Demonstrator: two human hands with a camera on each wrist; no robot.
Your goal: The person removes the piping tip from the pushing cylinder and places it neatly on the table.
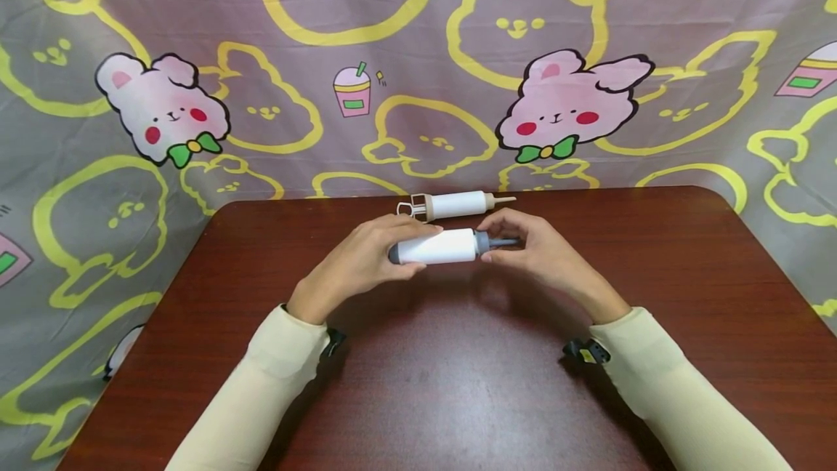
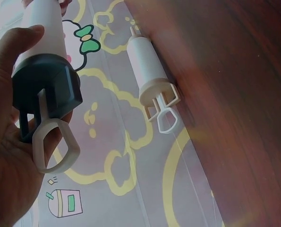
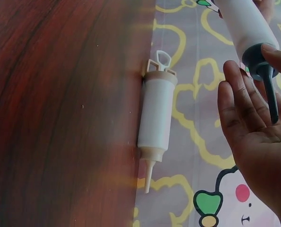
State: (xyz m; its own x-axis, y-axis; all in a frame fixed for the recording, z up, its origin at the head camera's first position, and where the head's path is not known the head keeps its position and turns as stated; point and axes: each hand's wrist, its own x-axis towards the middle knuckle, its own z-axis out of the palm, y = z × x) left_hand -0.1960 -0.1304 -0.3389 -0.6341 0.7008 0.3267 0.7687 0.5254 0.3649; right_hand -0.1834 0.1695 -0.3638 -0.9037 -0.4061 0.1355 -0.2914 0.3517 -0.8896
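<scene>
A white-barrelled syringe (image 1: 437, 246) with dark grey ends lies level between both hands, above the table. My left hand (image 1: 366, 256) grips its plunger end, thumb along the barrel. In the left wrist view, a pale loop handle (image 2: 56, 146) sticks out of the dark end cap (image 2: 48, 85). My right hand (image 1: 539, 249) pinches the grey collar (image 3: 258, 59) at the other end, thumb on top. The slim grey nozzle (image 3: 269, 97) points out over the right palm. Just behind, a second white syringe (image 1: 459, 205) with beige ends lies on the table.
The brown wooden table (image 1: 451, 384) has rounded far corners. Along its back edge hangs a patterned cloth (image 1: 418, 71) with yellow outlines and pink bunnies, close behind the beige syringe. Dark wrist straps (image 1: 586, 351) show at the cream sleeves (image 1: 288, 347).
</scene>
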